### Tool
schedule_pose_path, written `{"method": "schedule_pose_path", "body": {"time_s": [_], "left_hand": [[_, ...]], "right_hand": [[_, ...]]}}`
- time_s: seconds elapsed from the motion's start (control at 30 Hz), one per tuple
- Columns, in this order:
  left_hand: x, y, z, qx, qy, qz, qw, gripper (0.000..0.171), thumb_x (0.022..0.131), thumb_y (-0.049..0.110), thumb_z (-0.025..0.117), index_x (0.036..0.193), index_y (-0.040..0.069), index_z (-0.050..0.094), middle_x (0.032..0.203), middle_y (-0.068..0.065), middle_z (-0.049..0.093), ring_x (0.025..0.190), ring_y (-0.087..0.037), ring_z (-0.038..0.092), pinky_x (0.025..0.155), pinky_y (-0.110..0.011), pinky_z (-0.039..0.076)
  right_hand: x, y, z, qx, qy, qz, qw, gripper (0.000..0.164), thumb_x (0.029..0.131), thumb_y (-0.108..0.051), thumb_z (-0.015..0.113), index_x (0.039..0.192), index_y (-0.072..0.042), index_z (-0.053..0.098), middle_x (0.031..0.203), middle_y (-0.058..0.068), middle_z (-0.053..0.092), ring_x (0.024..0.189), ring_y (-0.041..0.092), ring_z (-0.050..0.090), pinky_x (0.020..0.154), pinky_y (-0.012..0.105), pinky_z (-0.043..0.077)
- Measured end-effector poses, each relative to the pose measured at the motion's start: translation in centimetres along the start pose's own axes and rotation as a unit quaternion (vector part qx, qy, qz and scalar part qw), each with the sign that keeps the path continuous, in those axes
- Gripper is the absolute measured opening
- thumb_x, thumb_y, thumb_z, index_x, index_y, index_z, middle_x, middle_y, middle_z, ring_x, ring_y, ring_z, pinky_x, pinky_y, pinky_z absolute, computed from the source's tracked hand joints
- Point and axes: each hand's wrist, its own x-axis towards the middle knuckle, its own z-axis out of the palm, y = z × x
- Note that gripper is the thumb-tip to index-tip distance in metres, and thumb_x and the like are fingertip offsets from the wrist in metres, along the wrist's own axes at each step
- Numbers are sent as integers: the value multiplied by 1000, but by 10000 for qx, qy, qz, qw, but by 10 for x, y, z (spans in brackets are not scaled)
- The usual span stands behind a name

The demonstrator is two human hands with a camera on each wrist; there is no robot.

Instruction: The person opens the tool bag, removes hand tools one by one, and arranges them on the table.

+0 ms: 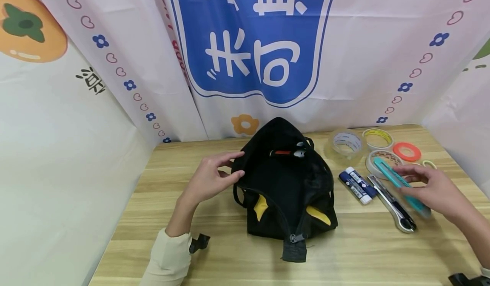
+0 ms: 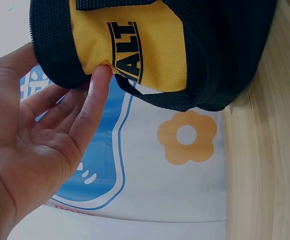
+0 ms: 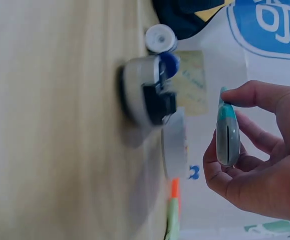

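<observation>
A black tool bag [image 1: 264,188] with yellow panels stands unzipped on the table, its mouth spread wide. At its left rim, my left hand [image 1: 214,177] pinches the edge between thumb and fingers; the left wrist view shows a fingertip against the yellow side panel [image 2: 160,55]. Inside the bag lies a small red and black item [image 1: 283,153]. My right hand [image 1: 432,188] grips a teal utility knife [image 1: 396,179] between thumb and fingers, raised over the table to the right of the bag. A silver and black utility knife [image 1: 394,205] lies below it.
Two blue and white glue sticks [image 1: 357,186] lie right of the bag. Behind them are a clear tape roll [image 1: 357,150], a yellow-lined roll [image 1: 388,138], a white roll [image 1: 371,167] and an orange ring [image 1: 418,154]. A printed curtain [image 1: 356,65] hangs along the table's back edge.
</observation>
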Motion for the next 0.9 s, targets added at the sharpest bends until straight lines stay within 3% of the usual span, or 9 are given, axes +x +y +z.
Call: {"method": "schedule_pose_path", "body": {"time_s": [0.07, 0.17, 0.27, 0.4, 0.57, 0.9], "left_hand": [[0, 0, 0, -1, -4, -3, 10000, 47, 97, 12, 80, 143, 8, 69, 142, -13, 72, 109, -30, 75, 76, -24, 66], [1, 0, 1, 15, -4, 7, 10000, 48, 97, 12, 80, 143, 9, 69, 142, -13, 72, 109, -30, 76, 76, -24, 66], [1, -1, 1, 22, -1, 8, 10000, 47, 97, 12, 80, 143, 9, 69, 141, -13, 72, 109, -29, 76, 76, -24, 66], [1, -1, 1, -45, -13, -17, 10000, 47, 97, 12, 80, 144, 9, 69, 142, -13, 72, 110, -29, 75, 76, -25, 67], [0, -1, 1, -91, -20, -22, 10000, 47, 98, 12, 80, 144, 9, 69, 142, -13, 71, 110, -29, 75, 76, -27, 67], [0, -2, 1, -73, -6, 16, 10000, 48, 98, 12, 80, 144, 9, 69, 142, -12, 71, 110, -29, 75, 75, -27, 67]], "right_hand": [[-2, 7, 0, -57, -31, 29, 10000, 57, 94, -15, 82, 144, 3, 62, 110, -35, 55, 90, -21, 50, 67, 17, 53], [-4, 17, -1, -169, -97, 72, 9998, 58, 92, -15, 85, 142, 4, 62, 112, -21, 67, 89, -22, 50, 67, 17, 52], [-8, 25, -2, -237, -155, 35, 9996, 58, 90, -13, 86, 140, 6, 63, 118, 7, 76, 88, -22, 50, 67, 18, 52], [-11, 32, -1, -273, -325, 100, 9990, 61, 90, -14, 86, 141, 8, 62, 128, 32, 70, 87, -21, 50, 67, 18, 53], [-14, 36, -2, -286, -629, 245, 9973, 63, 93, -17, 84, 145, 8, 58, 132, 34, 67, 90, -22, 50, 70, 18, 53], [-16, 35, -2, -405, -840, 406, 9948, 66, 94, -20, 84, 145, 11, 57, 127, 30, 71, 87, -18, 54, 70, 19, 54]]}}
